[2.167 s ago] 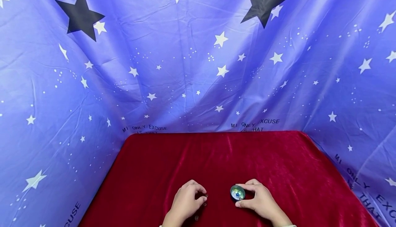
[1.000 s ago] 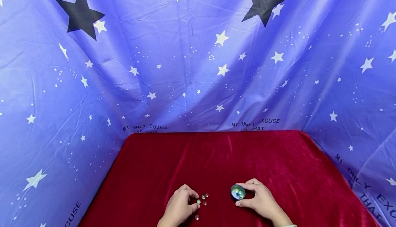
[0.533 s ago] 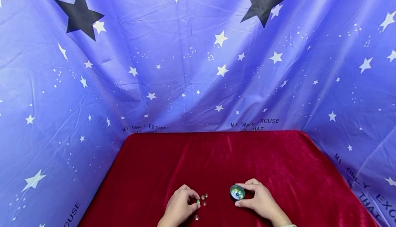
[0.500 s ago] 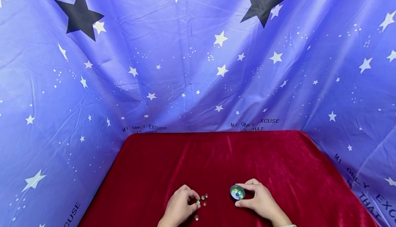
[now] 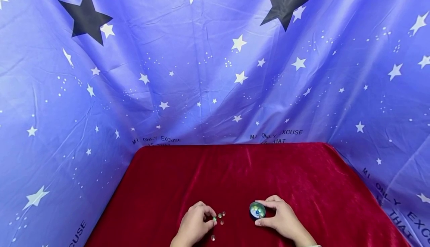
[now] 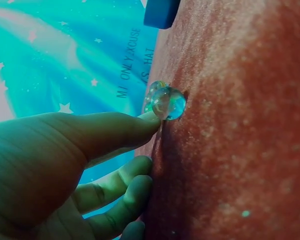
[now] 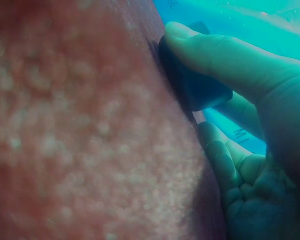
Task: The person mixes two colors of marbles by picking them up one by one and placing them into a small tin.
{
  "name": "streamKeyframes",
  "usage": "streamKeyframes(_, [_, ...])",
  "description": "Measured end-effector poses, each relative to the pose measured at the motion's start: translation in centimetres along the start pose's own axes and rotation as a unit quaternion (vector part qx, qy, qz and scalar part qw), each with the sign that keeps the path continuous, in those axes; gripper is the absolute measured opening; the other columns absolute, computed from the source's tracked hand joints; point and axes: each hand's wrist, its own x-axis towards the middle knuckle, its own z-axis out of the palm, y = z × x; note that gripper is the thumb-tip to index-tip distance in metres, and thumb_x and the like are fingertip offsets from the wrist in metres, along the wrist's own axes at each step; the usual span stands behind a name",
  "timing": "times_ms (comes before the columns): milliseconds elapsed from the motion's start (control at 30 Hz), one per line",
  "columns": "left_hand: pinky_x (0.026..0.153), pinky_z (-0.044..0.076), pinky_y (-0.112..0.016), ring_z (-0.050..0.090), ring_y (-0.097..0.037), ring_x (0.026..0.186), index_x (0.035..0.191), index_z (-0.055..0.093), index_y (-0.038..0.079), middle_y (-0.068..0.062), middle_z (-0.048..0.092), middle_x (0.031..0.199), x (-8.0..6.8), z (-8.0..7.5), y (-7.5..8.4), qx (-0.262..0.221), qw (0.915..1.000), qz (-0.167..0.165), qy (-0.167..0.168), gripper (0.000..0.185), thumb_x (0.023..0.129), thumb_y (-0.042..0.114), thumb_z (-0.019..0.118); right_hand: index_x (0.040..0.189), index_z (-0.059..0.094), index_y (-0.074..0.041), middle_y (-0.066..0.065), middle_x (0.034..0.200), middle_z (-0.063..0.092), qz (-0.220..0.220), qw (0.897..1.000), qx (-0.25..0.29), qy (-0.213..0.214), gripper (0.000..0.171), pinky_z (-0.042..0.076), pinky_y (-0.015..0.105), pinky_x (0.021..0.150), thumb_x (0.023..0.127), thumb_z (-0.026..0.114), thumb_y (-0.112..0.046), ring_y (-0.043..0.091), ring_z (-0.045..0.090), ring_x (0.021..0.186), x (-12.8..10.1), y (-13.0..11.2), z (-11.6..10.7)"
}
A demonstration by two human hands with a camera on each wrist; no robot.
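On the red cloth [image 5: 235, 172] my right hand [image 5: 270, 214] grips a small dark bowl [image 5: 257, 210] between thumb and forefinger; several coloured marbles lie in it. The right wrist view shows the bowl [image 7: 195, 85] standing on the cloth with my thumb [image 7: 215, 50] on its rim. My left hand [image 5: 211, 221] rests to the left, fingers curled. Its thumb [image 6: 115, 130] touches a clear blue-green marble [image 6: 168, 102] lying on the cloth, with no other finger on it. From the head this marble [image 5: 214, 219] looks green.
Three loose marbles [image 5: 220, 215] lie just right of my left hand, and one more marble [image 5: 213, 237] lies nearer me. A blue star-printed sheet [image 5: 215, 71] hangs behind and along both sides of the table. The cloth's far edge runs across the middle of the view.
My left hand, which covered the loose marbles 2.2 s ago, has drawn back toward me and uncovered them. Over the last second nothing visibly moves.
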Motion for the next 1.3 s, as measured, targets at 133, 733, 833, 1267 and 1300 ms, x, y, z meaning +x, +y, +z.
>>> streamKeyframes(133, [0.061, 0.040, -0.022, 0.047, 0.004, 0.073, 0.084, 0.073, 0.033, 0.016, 0.057, 0.085, 0.2, 0.0, 0.0, 0.006, 1.0000, 0.003, 0.002, 0.018, 0.077, 0.025, 0.088, 0.117, 0.078, -0.032, -0.010, 0.101, 0.059, -0.007, 1.000, 0.002, -0.001, 0.060, 0.047, 0.022, 0.088, 0.061, 0.098, -0.044, 0.002, 0.055, 0.098, 0.0, 0.0, -0.1])
streamKeyframes(733, [0.060, 0.041, -0.022, 0.051, 0.002, 0.074, 0.081, 0.073, 0.034, 0.017, 0.059, 0.085, 1.5, 0.0, 1.3, 0.010, 0.9999, 0.005, -0.009, 0.015, 0.079, 0.027, 0.087, 0.118, 0.078, -0.031, -0.009, 0.102, 0.060, 0.003, 1.000, 0.009, -0.008, 0.062, 0.045, 0.022, 0.082, 0.061, 0.099, -0.043, 0.003, 0.053, 0.094, 0.1, -0.4, -0.3])
streamKeyframes(833, [0.060, 0.042, -0.022, 0.052, 0.002, 0.074, 0.081, 0.073, 0.033, 0.016, 0.059, 0.085, 1.7, 0.0, 1.7, 0.009, 0.9998, 0.014, -0.008, 0.015, 0.080, 0.027, 0.087, 0.118, 0.078, -0.032, -0.008, 0.102, 0.059, 0.003, 1.000, 0.011, -0.010, 0.061, 0.045, 0.022, 0.080, 0.061, 0.099, -0.042, 0.004, 0.052, 0.092, 0.1, -0.5, -0.4])
streamKeyframes(1267, [0.060, 0.042, -0.022, 0.056, -0.002, 0.078, 0.081, 0.074, 0.033, 0.017, 0.061, 0.089, 2.9, 0.6, 3.5, -0.006, 0.9995, 0.029, -0.008, 0.013, 0.081, 0.027, 0.086, 0.118, 0.078, -0.028, -0.006, 0.101, 0.059, -0.012, 1.000, 0.012, -0.008, 0.062, 0.044, 0.022, 0.077, 0.062, 0.098, -0.043, 0.003, 0.050, 0.090, 0.0, -0.3, -0.2])
streamKeyframes(1300, [0.060, 0.042, -0.022, 0.056, -0.002, 0.078, 0.081, 0.074, 0.033, 0.017, 0.061, 0.089, 3.0, 0.7, 3.6, -0.006, 0.9996, 0.028, -0.009, 0.012, 0.081, 0.028, 0.086, 0.118, 0.078, -0.028, -0.006, 0.101, 0.059, -0.011, 1.000, 0.012, -0.008, 0.062, 0.044, 0.022, 0.077, 0.062, 0.098, -0.043, 0.003, 0.050, 0.089, 0.0, -0.3, -0.2])
